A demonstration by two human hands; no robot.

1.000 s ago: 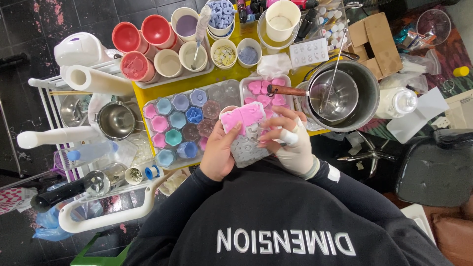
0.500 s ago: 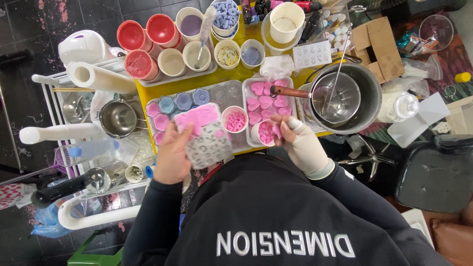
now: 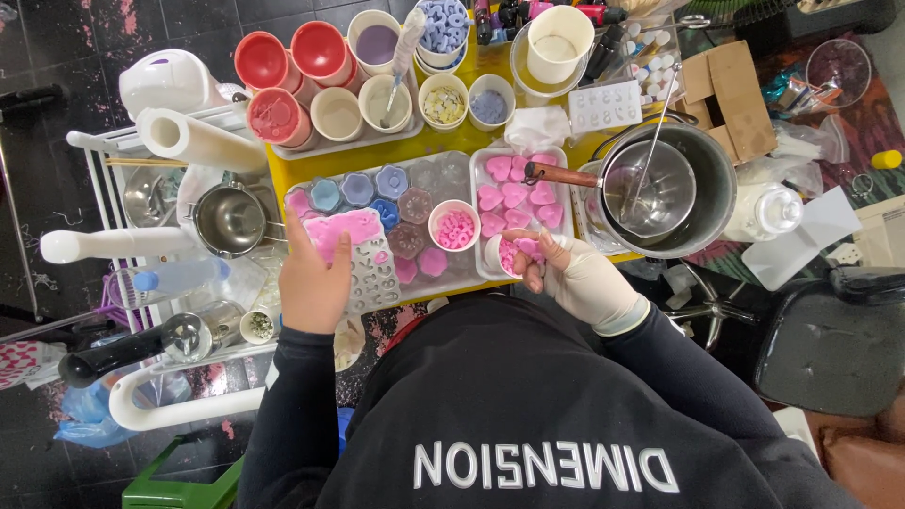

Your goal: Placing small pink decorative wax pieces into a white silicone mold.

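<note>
My bare left hand (image 3: 316, 283) holds a clear mould sheet (image 3: 372, 269) by its left edge, with a pink wax slab (image 3: 344, 231) on its upper part. The sheet rests over the front of a tray of round blue, purple and pink wax shapes (image 3: 377, 188). My gloved right hand (image 3: 584, 278) has its fingers pinched on small pink wax pieces in a little white cup (image 3: 504, 256). That cup stands at the front of a tray of pink heart shapes (image 3: 514, 193). A second white cup of pink rings (image 3: 454, 226) sits between my hands.
A steel pot (image 3: 698, 184) holding a smaller pan with a wooden handle stands on the right. Red and cream cups (image 3: 311, 85) line the back of the yellow table (image 3: 443, 141). A wire rack with a steel pan (image 3: 231, 219) and paper roll (image 3: 198, 141) is on the left.
My left hand carried the mould sheet leftwards, away from the table's middle. My right hand let go of it and dropped onto the small cup of pink pieces.
</note>
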